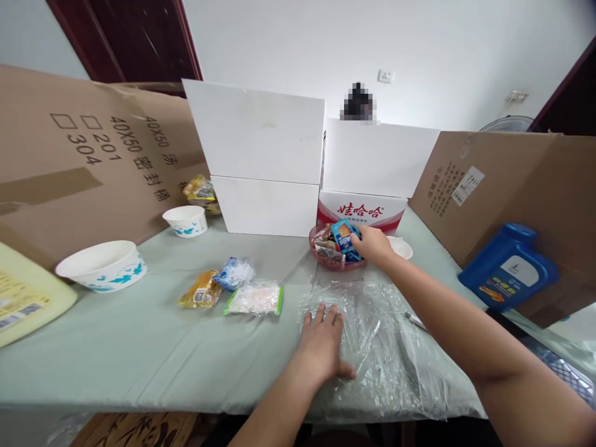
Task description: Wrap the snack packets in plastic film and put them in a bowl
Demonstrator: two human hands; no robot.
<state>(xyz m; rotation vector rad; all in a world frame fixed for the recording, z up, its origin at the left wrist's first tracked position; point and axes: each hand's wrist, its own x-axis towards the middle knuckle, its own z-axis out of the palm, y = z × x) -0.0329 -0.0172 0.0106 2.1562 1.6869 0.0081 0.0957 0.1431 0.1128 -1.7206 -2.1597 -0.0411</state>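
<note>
My left hand lies flat, fingers spread, on a clear plastic bag spread over the table's near right side. My right hand reaches forward and pinches a small blue snack packet just above a red basket that holds several other wrapped snacks. Three more snack packets lie left of the bag: a yellow one, a blue-white one and a green-edged one.
Two white paper bowls stand at the left. White boxes and a red-printed carton line the back. Cardboard sheets flank both sides. A blue jug leans at right, a yellow container at far left.
</note>
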